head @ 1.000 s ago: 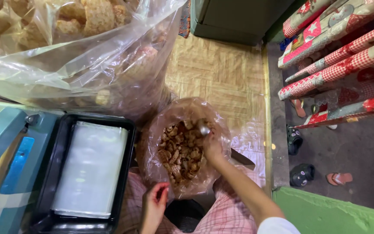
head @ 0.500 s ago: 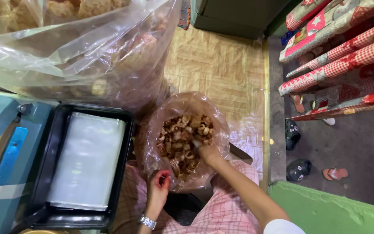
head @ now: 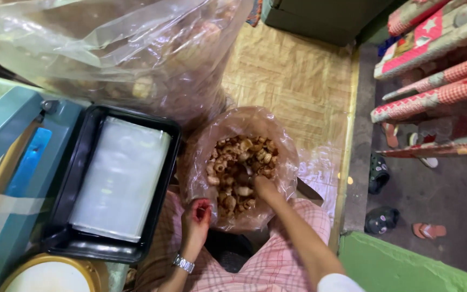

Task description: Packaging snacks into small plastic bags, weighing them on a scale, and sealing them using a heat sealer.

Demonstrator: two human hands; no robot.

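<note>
Left hand [head: 196, 214] pinches the near rim of the clear bag [head: 287, 178] on the lap, holding it open. Right hand [head: 264, 187] is closed on a metal scoop [head: 247, 170], buried in the fried snacks [head: 239, 173]. Best to keep the rim taut, scoop shallow to avoid crushing; tray of flat bags [head: 120, 178] sits just left.

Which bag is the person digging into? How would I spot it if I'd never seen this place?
Find the black rectangular tray holding a stack of clear plastic sheets. Just right of it, on the person's lap, sits a small open clear plastic bag of curly brown fried snacks, with the right hand inside and the left hand pinching its rim. The huge clear plastic sack sits higher up.
</note>
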